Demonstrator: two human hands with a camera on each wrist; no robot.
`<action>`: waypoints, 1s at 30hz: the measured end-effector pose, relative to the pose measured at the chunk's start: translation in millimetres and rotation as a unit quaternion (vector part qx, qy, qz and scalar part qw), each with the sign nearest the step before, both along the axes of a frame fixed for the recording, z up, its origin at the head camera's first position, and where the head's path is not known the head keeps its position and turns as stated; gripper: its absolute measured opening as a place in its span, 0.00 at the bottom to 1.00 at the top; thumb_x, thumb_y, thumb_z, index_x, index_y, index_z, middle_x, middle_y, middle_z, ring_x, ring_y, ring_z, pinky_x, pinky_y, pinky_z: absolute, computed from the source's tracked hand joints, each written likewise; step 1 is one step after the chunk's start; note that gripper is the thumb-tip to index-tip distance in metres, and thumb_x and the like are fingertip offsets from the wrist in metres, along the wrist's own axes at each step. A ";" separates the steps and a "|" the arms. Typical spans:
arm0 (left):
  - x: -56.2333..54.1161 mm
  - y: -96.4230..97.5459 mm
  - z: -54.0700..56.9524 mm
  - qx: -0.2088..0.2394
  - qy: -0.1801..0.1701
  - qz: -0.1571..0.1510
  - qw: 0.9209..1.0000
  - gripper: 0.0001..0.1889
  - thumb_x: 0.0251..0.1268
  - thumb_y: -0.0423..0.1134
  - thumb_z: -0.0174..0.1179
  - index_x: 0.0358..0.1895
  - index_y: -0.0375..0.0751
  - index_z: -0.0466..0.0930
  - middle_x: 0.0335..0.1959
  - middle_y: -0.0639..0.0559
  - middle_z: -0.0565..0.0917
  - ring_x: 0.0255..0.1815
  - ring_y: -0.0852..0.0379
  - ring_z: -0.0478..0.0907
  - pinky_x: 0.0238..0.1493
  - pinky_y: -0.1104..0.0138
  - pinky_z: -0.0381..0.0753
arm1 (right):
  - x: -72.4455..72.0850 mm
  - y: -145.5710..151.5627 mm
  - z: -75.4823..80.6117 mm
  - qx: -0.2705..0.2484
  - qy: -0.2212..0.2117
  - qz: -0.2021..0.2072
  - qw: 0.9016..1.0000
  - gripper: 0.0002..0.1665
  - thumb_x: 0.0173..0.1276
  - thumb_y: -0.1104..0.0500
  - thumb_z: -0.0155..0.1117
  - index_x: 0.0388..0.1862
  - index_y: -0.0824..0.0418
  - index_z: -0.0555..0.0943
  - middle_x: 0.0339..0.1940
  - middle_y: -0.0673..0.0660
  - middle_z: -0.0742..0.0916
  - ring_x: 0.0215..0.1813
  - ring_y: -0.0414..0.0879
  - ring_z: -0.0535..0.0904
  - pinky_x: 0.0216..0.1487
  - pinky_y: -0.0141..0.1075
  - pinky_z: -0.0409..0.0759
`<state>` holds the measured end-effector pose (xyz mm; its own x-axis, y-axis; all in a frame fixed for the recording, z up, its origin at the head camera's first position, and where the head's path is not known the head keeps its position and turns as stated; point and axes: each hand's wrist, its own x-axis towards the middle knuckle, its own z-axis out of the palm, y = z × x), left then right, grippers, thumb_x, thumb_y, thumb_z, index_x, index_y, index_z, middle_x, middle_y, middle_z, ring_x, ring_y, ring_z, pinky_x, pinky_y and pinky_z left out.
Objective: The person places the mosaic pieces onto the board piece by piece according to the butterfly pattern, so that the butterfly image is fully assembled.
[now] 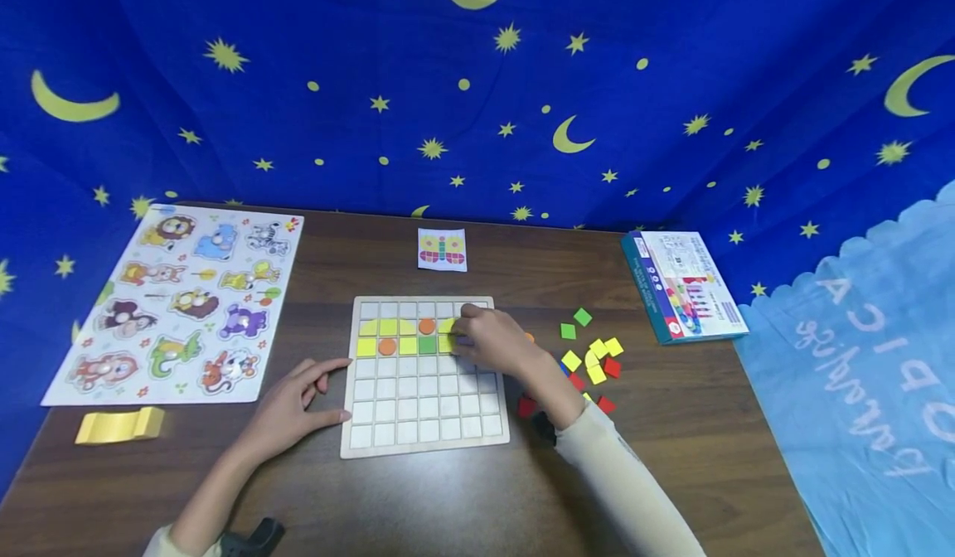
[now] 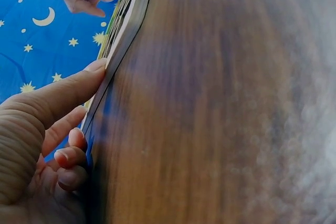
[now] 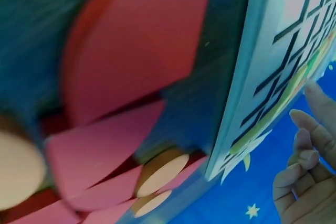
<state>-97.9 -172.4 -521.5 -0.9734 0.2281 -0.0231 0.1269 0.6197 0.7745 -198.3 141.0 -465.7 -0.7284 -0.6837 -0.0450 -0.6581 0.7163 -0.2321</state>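
Observation:
A white gridded board (image 1: 425,448) lies on the table. Its second and third rows hold yellow pieces (image 1: 389,326), orange discs (image 1: 387,346) and a green square (image 1: 427,344). My left hand (image 1: 294,399) touches the board's left edge with index finger and thumb spread apart; in the left wrist view the thumb (image 2: 68,90) rests against the edge. Over the board's upper right is my right hand (image 1: 496,341), its fingertips beside the rightmost yellow pieces. The right wrist view shows that hand (image 3: 310,182) with thumb and finger slightly apart and no piece visible between them.
Loose yellow (image 1: 571,361), red (image 1: 613,367) and green tiles (image 1: 582,317) lie right of the board. A butterfly pattern card (image 1: 442,250) is behind it. A box (image 1: 686,288) stands at back right, an animal puzzle (image 1: 179,308) at left, with a yellow block (image 1: 119,426) before it.

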 end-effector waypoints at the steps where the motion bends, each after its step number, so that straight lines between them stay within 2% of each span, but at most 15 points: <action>1: 0.1 0.1 0.1 0.000 0.001 0.000 1.000 0.36 0.48 0.50 0.77 0.64 0.49 0.77 0.33 0.56 0.67 0.26 0.66 0.59 0.28 0.70 0.62 | 0.6 3.0 0.3 -0.003 -0.006 -0.006 1.000 0.16 0.63 0.52 0.73 0.45 0.61 0.87 0.39 0.53 0.85 0.37 0.42 0.83 0.41 0.37 0.81; 7: 0.1 0.1 1.4 0.001 0.000 -0.001 1.000 0.36 0.48 0.50 0.77 0.64 0.49 0.77 0.33 0.56 0.67 0.26 0.66 0.59 0.28 0.70 0.62 | 4.8 26.8 3.8 -0.017 -0.039 -0.051 0.998 0.19 0.62 0.52 0.74 0.48 0.60 0.87 0.43 0.53 0.86 0.40 0.41 0.82 0.44 0.37 0.80; 11: -0.1 0.1 1.7 0.003 -0.001 -0.001 1.000 0.36 0.48 0.50 0.77 0.64 0.49 0.77 0.34 0.55 0.68 0.26 0.65 0.59 0.28 0.70 0.63 | 8.2 45.3 5.8 -0.018 -0.043 -0.079 0.996 0.18 0.62 0.53 0.74 0.48 0.61 0.87 0.41 0.54 0.85 0.34 0.39 0.77 0.37 0.33 0.77; 14: -0.3 0.1 1.8 0.002 -0.004 -0.002 1.000 0.36 0.48 0.51 0.77 0.65 0.49 0.76 0.34 0.55 0.68 0.27 0.65 0.59 0.28 0.70 0.62 | 11.6 58.1 7.7 -0.027 -0.064 -0.100 0.993 0.18 0.62 0.55 0.75 0.48 0.62 0.87 0.39 0.54 0.83 0.28 0.37 0.75 0.31 0.29 0.75; 18: -0.3 -0.4 1.9 0.000 -0.006 0.001 1.000 0.36 0.48 0.50 0.77 0.65 0.49 0.76 0.34 0.55 0.68 0.27 0.65 0.59 0.28 0.70 0.62 | 15.4 71.3 8.0 -0.030 -0.084 -0.117 0.989 0.18 0.61 0.55 0.75 0.49 0.60 0.87 0.37 0.53 0.83 0.27 0.37 0.74 0.29 0.28 0.73; 25: -0.5 -0.7 2.4 -0.002 -0.009 0.001 1.000 0.36 0.49 0.51 0.77 0.65 0.49 0.76 0.34 0.55 0.67 0.26 0.65 0.59 0.28 0.70 0.62 | 22.6 87.0 2.4 0.003 -0.065 -0.116 0.991 0.19 0.58 0.52 0.77 0.45 0.61 0.88 0.30 0.52 0.78 0.27 0.40 0.68 0.27 0.30 0.64; 30: -1.0 -0.2 1.7 -0.001 -0.009 0.000 1.000 0.36 0.48 0.51 0.77 0.64 0.49 0.77 0.34 0.55 0.67 0.27 0.64 0.59 0.28 0.70 0.62 | 28.0 92.4 -1.6 0.014 -0.055 -0.119 0.991 0.18 0.56 0.52 0.79 0.41 0.61 0.88 0.30 0.50 0.76 0.27 0.40 0.68 0.27 0.30 0.65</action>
<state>-98.8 -172.6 -519.8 -0.9728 0.2279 -0.0410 0.1130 0.6220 0.7748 -170.3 233.4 -467.3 -0.8583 -0.4908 -0.1501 -0.4418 0.8553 -0.2706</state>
